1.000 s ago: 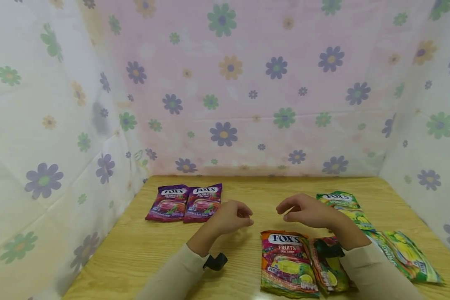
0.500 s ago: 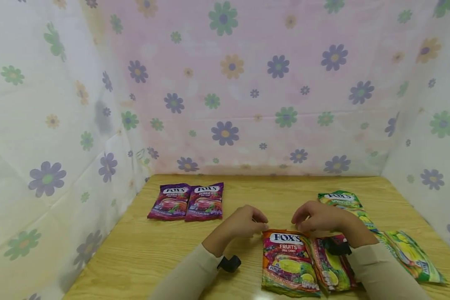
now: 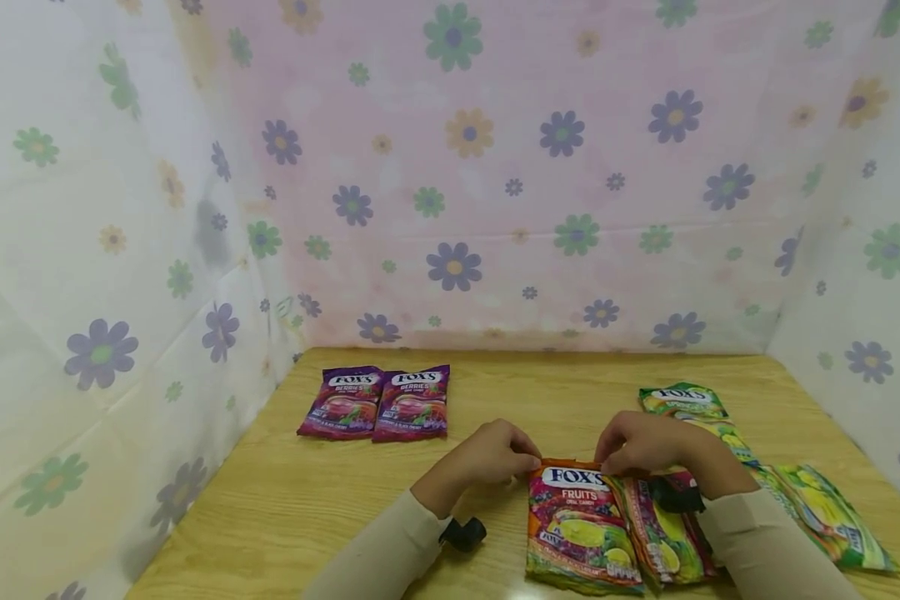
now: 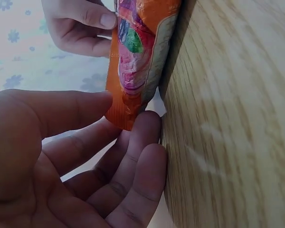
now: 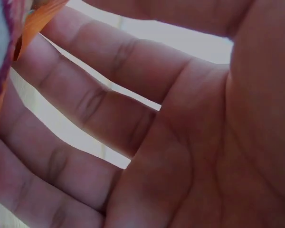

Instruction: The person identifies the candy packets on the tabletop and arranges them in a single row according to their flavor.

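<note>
Fingers on both corners now! My left hand [image 3: 491, 456] has the near-left... no, the top left corner of the orange-topped Fox's Fruits bag [image 3: 579, 527], thumb on one face of the seal, forefinger behind it: a narrow pinch. My right hand [image 3: 648, 443] matches it at the top right corner, thumb and fingers closed on the orange strip. The bag lies face up on the wooden table [image 3: 330, 508], its printed front towards me, right in front of my body. Just beside it, partly under my right wrist, a second fruit bag [image 3: 669, 537] leans against its edge. Out to the right, green bags [image 3: 828, 512] spread past my sleeve [image 3: 765, 537]. And well over to the left, two purple Berries bags [image 3: 412, 406] sit side by side, touching.
</note>
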`<state>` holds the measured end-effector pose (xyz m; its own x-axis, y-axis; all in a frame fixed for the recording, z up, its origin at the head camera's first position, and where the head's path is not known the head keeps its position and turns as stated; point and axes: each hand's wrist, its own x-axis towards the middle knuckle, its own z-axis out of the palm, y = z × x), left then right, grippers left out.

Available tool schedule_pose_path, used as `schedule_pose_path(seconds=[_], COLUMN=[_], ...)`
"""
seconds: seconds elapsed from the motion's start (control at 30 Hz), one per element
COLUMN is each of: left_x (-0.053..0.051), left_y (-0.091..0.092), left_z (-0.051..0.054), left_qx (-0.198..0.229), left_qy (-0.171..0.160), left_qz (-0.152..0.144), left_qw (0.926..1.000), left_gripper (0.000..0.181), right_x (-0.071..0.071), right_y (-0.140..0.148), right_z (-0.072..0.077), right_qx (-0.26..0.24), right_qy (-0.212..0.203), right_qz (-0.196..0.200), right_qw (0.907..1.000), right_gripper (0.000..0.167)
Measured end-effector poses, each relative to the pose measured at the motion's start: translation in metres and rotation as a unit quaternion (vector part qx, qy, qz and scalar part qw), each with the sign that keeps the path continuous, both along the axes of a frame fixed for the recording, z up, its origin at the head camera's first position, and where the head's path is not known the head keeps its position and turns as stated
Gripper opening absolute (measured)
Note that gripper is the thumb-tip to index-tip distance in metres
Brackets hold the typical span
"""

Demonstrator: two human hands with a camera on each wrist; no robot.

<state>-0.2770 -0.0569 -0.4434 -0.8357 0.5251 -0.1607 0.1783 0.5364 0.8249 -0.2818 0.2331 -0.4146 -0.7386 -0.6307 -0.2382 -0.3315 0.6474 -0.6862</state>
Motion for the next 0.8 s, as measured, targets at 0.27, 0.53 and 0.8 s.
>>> schedule_pose_path(seconds=[0.27, 0.53, 0.8], left_x=[-0.0037, -0.0049, -0.0055], left_y=[-0.0004, -0.0025, -0.0029], left_z=[-0.0025, -0.0001, -0.0015], left_qx=[0.003, 0.027, 0.055], left_qy=[0.0, -0.02, -0.051], left_qz=[0.019, 0.039, 0.048], left_qw=[0.9998, 0.9987, 0.9961], left_gripper=[0.016, 0.017, 0.017], right_x=[-0.003, -0.0067, -0.0035], right_y=[0.0033, 0.0028, 0.0008], right_z=[-0.0019, -0.0026, -0.0026], right_qx=[-0.034, -0.037, -0.058], right_qy=[-0.012, 0.032, 0.018], right_qz=[0.015, 0.011, -0.021], right_qw=[0.9992, 0.9987, 0.9979], right_gripper=[0.023, 0.024, 0.02])
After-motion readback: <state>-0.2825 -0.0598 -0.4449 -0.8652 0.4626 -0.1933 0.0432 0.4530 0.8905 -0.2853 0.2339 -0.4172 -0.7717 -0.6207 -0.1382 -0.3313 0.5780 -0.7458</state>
